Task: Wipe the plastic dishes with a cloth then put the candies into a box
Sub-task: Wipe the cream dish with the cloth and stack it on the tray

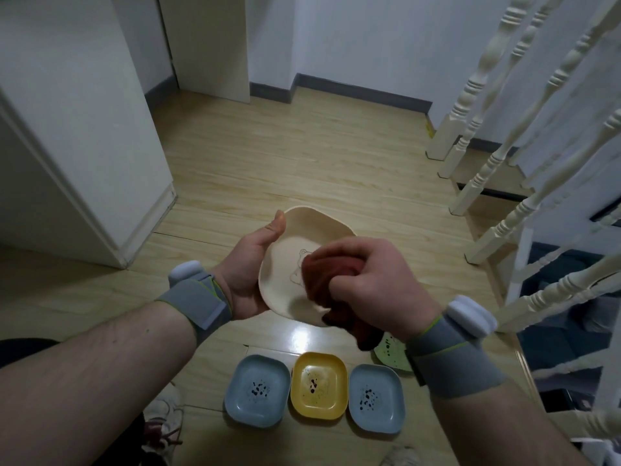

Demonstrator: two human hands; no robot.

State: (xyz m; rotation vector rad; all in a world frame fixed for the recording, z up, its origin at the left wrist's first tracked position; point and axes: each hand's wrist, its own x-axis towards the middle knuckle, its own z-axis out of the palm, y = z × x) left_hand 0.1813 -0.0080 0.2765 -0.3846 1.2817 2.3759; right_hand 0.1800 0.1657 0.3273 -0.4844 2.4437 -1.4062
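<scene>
My left hand (250, 264) holds a cream plastic dish (289, 257) by its left rim, thumb on the upper edge, tilted toward me above the floor. A line drawing shows on the dish's inside. My right hand (373, 280) grips a bunched dark red cloth (331, 274) and presses it against the dish's inner face. On the floor below lie a blue dish (257, 391), a yellow dish (318, 386) and a second blue dish (374, 398), each with dark spots. A green spotted dish (391, 353) is partly hidden by my right wrist.
A wooden floor (285, 156) stretches ahead to white walls. A white stair railing (524, 169) with turned balusters stands on the right. A white cabinet (77, 146) is on the left. Shoes (164, 422) lie near the lower edge.
</scene>
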